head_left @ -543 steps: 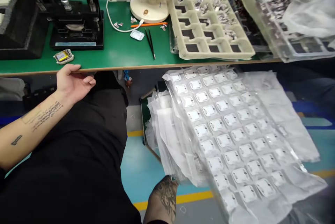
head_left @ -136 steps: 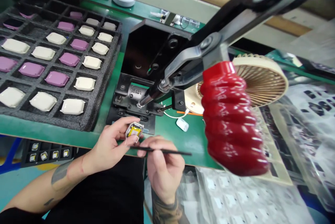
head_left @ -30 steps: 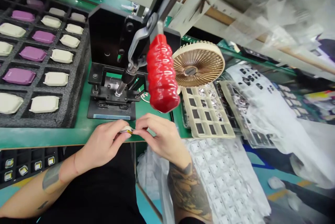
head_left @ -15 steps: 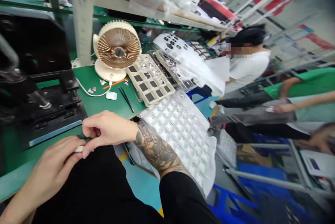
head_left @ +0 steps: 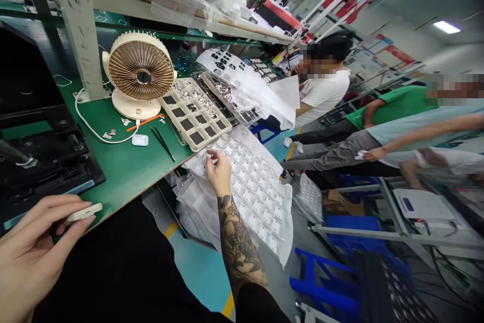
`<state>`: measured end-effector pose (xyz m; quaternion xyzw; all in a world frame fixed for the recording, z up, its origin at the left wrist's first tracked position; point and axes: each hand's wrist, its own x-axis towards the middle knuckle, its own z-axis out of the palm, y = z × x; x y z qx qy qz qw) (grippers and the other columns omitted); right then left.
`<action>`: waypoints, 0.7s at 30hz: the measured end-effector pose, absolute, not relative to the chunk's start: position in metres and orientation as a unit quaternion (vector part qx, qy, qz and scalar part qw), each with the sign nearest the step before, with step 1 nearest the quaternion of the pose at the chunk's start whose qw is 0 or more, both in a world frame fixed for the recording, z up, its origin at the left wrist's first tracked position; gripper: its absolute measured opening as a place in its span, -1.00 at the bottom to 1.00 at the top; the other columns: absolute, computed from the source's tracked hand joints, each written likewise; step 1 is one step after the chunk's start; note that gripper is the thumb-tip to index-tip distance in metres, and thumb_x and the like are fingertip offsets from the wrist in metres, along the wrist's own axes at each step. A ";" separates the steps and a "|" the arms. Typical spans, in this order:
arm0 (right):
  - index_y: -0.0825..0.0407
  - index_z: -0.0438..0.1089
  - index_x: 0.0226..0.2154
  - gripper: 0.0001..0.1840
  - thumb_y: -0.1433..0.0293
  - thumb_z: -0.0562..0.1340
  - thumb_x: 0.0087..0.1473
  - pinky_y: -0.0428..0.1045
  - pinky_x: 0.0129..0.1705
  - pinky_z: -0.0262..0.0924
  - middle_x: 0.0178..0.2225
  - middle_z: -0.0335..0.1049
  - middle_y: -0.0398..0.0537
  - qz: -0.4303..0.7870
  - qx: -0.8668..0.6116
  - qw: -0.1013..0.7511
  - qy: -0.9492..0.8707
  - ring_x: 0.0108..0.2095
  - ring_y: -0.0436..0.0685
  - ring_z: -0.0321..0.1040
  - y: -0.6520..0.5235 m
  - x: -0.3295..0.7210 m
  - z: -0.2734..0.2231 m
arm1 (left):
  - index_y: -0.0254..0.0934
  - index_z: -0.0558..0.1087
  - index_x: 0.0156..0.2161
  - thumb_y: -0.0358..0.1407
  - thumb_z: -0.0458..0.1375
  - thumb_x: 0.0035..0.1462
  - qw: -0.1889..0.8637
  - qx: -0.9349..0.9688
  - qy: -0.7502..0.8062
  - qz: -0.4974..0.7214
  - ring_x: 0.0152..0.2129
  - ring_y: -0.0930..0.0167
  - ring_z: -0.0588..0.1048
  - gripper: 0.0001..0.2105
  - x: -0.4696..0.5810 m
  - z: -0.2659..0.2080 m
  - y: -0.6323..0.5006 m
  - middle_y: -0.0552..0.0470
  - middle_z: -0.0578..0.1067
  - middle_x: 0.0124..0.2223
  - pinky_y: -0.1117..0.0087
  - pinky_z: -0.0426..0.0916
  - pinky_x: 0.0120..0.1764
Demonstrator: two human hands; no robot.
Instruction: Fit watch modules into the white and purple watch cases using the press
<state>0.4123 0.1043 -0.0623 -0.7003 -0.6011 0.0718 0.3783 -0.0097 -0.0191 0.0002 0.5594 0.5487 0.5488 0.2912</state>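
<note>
Two hands, well apart: L hand point(head_left: 56, 232) pinches a white case point(head_left: 86, 211) btwn thumb & fingers, at desk's point(head_left: 126, 169) front edge, nr press point(head_left: 62, 136). R hand point(head_left: 219, 169) is out past front edge, over the desk-side end of the sheet point(head_left: 286, 222); fingers curled, thumb close to index, can't tell if it has a pc. Sheet's off the desk, beside front edge; most pockets look filled w/ white pcs, so prob. lots left there. Tray point(head_left: 212, 138) sits on desk at front edge: front compartments show dark bottoms, back ones hold small bits. Tweezers point(head_left: 163, 143) lie nr front edge, not in either hand; small white pc point(head_left: 139, 140) lies farther in. Orange stick point(head_left: 148, 121) is behind that, just in front of fan point(head_left: 141, 73). Progress, at a guess: one unit under way, prob. unfinished; case interior's not visible, so can't say what's done inside.
</note>
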 end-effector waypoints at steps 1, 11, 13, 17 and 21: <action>0.02 0.59 -0.06 -0.72 0.32 0.21 0.30 0.15 0.04 0.38 -0.15 0.63 0.08 0.080 -0.709 0.356 -0.603 -0.13 0.25 0.48 0.113 0.420 -0.067 | -0.08 0.75 -0.09 -0.30 0.52 0.21 0.289 0.555 0.553 0.551 -0.12 0.32 0.66 -0.83 -0.011 -0.002 -0.019 0.09 0.69 0.00 0.40 0.63 -0.01; -0.01 0.59 -0.04 -0.68 0.29 0.45 0.14 0.12 0.04 0.40 -0.07 0.68 0.00 0.151 -0.721 0.240 -0.633 -0.19 0.18 0.48 0.152 0.437 -0.087 | -0.11 0.63 0.04 -0.22 0.47 0.28 0.338 0.496 0.579 0.552 -0.18 0.40 0.78 -0.74 -0.009 0.000 -0.022 0.08 0.78 -0.01 0.60 0.65 0.03; 0.03 0.58 -0.06 -0.70 0.27 0.44 0.17 0.09 -0.02 0.40 -0.14 0.65 -0.04 0.153 -0.726 0.241 -0.625 -0.26 0.12 0.47 0.156 0.440 -0.088 | -0.09 0.65 0.09 -0.20 0.49 0.27 0.337 0.480 0.591 0.554 -0.25 0.42 0.78 -0.69 -0.009 -0.002 -0.022 0.10 0.79 -0.06 0.61 0.66 -0.02; 0.04 0.57 -0.03 -0.65 0.19 0.31 0.23 0.05 -0.13 0.37 -0.37 0.54 -0.14 0.136 -0.741 0.264 -0.603 -0.36 0.12 0.42 0.154 0.449 -0.083 | -0.03 0.63 0.33 -0.15 0.49 0.28 0.330 0.482 0.600 0.546 -0.24 0.43 0.77 -0.48 -0.010 -0.004 -0.024 0.14 0.79 -0.07 0.59 0.64 0.06; 0.09 0.39 0.34 -0.26 0.16 0.28 0.16 0.10 -0.12 0.38 -0.32 0.54 -0.09 0.092 -0.746 0.299 -0.588 -0.31 0.21 0.45 0.131 0.459 -0.068 | -0.04 0.68 0.28 -0.15 0.48 0.30 0.295 0.490 0.603 0.557 -0.33 0.46 0.73 -0.53 -0.008 0.000 -0.023 0.14 0.77 -0.16 0.64 0.64 -0.02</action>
